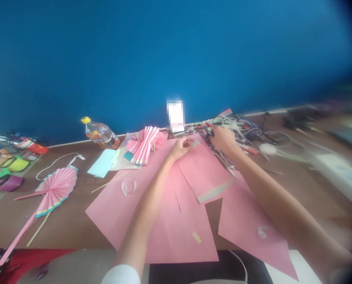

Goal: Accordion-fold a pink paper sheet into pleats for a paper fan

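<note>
My left hand is over the far part of a pink paper sheet that has a pale strip along its near edge. Its fingers are curled together near a small pale piece; whether they grip it is unclear. Farther right, my right hand is closed around a dark object with a bit of red by it, at the edge of a heap of paper scraps. Blur hides what kind of object it is. Larger pink sheets lie under both forearms.
A pleated pink paper rosette, light blue paper and a yellow-capped bottle are at the back left. A pink folded fan lies left, near tape rolls. At right is a white power strip; a blue wall stands behind.
</note>
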